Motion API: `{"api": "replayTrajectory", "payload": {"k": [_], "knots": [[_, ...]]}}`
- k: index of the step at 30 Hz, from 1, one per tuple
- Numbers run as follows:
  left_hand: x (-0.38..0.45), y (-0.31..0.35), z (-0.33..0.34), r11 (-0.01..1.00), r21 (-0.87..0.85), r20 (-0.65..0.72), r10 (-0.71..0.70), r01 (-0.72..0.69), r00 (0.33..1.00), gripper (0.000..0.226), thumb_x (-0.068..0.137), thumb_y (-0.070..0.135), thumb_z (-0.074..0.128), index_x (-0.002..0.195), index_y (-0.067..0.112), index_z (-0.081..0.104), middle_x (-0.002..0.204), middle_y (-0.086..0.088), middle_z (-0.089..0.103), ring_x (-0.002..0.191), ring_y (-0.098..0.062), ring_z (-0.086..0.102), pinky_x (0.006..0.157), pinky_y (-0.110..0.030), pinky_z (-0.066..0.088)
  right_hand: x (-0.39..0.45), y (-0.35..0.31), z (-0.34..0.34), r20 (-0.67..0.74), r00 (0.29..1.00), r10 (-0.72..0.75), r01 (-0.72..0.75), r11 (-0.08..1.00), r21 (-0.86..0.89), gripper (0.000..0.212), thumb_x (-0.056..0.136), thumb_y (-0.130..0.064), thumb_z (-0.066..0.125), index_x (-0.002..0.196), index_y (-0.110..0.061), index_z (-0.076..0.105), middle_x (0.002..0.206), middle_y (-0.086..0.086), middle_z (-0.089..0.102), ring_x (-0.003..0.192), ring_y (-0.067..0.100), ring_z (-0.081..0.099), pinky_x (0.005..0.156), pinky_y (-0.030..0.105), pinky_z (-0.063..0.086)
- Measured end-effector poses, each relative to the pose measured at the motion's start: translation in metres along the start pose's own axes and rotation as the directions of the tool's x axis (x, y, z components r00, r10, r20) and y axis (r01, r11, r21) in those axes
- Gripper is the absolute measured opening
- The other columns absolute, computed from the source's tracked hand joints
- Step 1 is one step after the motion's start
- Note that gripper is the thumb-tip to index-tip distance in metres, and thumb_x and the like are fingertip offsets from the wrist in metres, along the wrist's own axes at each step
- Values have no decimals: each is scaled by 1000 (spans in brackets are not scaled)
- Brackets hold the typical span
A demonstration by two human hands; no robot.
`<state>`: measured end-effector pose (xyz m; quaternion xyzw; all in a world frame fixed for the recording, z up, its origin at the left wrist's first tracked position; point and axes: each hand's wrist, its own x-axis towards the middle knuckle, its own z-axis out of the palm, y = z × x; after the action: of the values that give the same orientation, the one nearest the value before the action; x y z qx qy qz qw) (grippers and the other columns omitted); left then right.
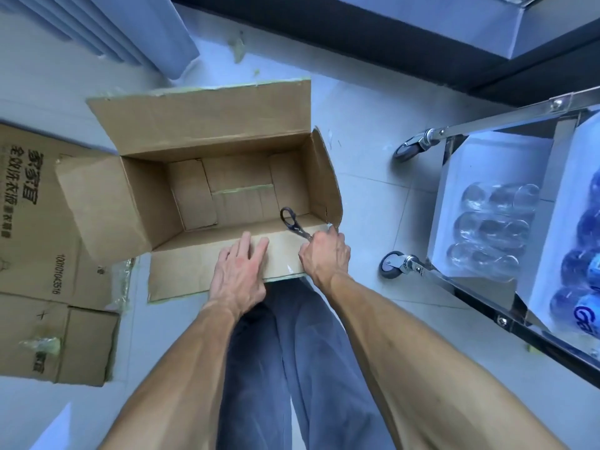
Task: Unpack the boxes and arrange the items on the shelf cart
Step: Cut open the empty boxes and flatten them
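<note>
An open cardboard box (207, 177) sits on the floor, left of the shelf cart (480, 131) holding wrapped bottle packs (493, 228). The left hand (238, 271) presses flat, fingers straight, on the near flap; the right hand (326, 254) has its fingers clamped on scissors (292, 220).

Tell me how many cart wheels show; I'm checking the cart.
2: one wheel at the cart's far corner, one wheel at its near corner. Others may be hidden.
</note>
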<state>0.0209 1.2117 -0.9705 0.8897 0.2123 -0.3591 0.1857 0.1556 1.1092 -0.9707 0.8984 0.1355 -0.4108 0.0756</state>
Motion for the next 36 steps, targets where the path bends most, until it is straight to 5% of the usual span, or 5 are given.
{"api": "replayTrajectory", "payload": {"k": [11, 17, 22, 30, 36], "knots": [[-13, -2, 8, 959, 62, 228, -283, 276, 932, 107, 84, 16, 70, 156, 22, -9, 159, -29, -3, 147, -41, 10, 114, -45, 28, -17, -12, 10, -18, 982, 187, -185, 980, 74, 34, 92, -24, 44, 110, -6, 67, 120, 14, 52, 113, 30, 50, 93, 39, 40], [-13, -10, 0, 950, -80, 73, -296, 301, 952, 32, 85, 10, 54, 117, 18, 51, 117, -13, 53, 106, -27, 50, 89, -38, 43, -20, -18, 22, -252, 941, 227, -169, 958, 230, 35, 97, -28, 39, 104, -6, 66, 106, 17, 62, 100, 34, 60, 86, 39, 45], [-25, -30, -34, 962, -68, 80, -260, 266, 962, 25, 71, -4, 52, 75, 20, 58, 88, -7, 72, 87, -25, 69, 61, -33, 48, -46, -17, 20, -338, 917, 211, -131, 961, 245, 38, 101, -38, 34, 100, -7, 56, 95, 18, 66, 88, 36, 62, 77, 40, 44], [16, -77, -168, 988, 153, -21, 0, 4, 1000, 21, 79, 20, 59, 95, 20, 74, 95, -9, 72, 89, -31, 67, 71, -29, 46, -47, -66, -77, -495, 813, 305, -52, 886, 460, 33, 99, -37, 37, 76, -15, 46, 81, 14, 66, 65, 30, 42, 64, 35, 31], [53, -70, -183, 980, -115, -566, -198, 161, 800, 55, 76, 0, 60, 128, 17, 52, 142, -19, 43, 130, -32, 40, 107, -43, 31, -11, -72, -113, -648, 760, -51, 274, 929, 248, 26, 101, -35, 40, 89, -15, 51, 96, 6, 54, 88, 25, 49, 80, 36, 35]]}}
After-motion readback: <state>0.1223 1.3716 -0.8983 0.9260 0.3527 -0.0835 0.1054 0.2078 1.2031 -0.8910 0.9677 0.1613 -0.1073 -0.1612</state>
